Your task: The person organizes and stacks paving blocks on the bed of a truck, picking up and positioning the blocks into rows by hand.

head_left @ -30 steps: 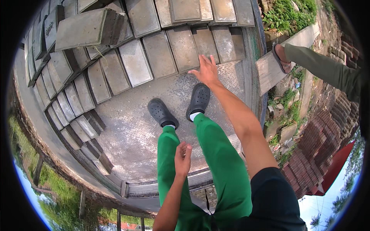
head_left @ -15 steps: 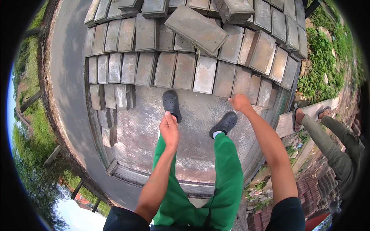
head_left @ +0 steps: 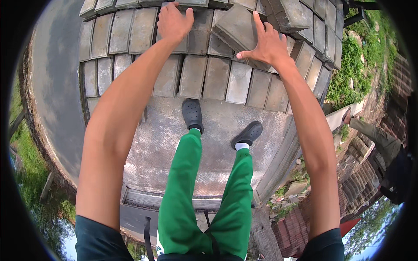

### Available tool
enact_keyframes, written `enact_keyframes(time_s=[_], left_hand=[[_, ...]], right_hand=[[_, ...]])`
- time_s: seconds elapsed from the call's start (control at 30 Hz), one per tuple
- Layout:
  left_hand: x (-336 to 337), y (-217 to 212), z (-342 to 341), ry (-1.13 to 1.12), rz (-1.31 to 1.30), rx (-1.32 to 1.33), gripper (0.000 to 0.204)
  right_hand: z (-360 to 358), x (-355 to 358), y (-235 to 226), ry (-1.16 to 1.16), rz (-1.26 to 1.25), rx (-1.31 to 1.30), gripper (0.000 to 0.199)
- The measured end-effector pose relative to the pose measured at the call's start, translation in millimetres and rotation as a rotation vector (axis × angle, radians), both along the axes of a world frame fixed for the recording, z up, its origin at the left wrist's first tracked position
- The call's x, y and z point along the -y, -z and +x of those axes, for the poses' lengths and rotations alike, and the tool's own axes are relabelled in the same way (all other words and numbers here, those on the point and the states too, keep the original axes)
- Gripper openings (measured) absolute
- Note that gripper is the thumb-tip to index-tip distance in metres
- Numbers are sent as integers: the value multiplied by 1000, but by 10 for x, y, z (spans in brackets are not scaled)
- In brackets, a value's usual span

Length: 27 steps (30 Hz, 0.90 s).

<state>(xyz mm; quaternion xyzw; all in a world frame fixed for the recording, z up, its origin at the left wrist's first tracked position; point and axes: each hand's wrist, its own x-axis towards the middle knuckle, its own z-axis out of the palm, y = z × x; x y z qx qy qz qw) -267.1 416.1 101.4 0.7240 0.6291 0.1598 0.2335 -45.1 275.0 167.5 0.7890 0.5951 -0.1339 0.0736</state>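
Observation:
Rows of grey concrete paving blocks [head_left: 193, 77] are stacked in front of me on a metal truck bed [head_left: 174, 152]. One loose block [head_left: 235, 28] lies aslant on top of the stack. Over its right end is my right hand [head_left: 271, 45], thumb and fingers spread wide; whether it touches the block I cannot tell. Farther left, my left hand [head_left: 174, 21] reaches over the blocks near the top edge, thumb held apart from the fingers. Nothing shows in either hand. The left fingertips lie against or just above the upper row, partly out of clear sight.
My dark clogs [head_left: 192, 114] stand on the patterned metal floor, close to the stack. A low side wall [head_left: 278, 167] borders the bed on the right. Beyond it another person's leg [head_left: 374, 135] shows by piled roof tiles [head_left: 361, 191]. A paved road [head_left: 56, 108] runs along the left.
Both hands have moved forward and up from near my feet to above the stacked blocks, and their fingers have spread. My view has shifted slightly; the loose block appears turned or nudged rightward.

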Motion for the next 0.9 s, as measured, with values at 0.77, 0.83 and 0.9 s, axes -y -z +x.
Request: enact_keyframes(time_s=[0.77,0.83,0.9], left_hand=[[4086,-1432,-921,-176,-680,179,43],[4211,-1573,-726,-186,-621,179,41],[4368,-1743,-408,-177,-564,157,39]], right_hand=[[-481,2733,-365,908,-214,-760,127],[-345,3369,-264,1062,-341,-777,126],[-140,3863,-238,1115,-410,-770,126]])
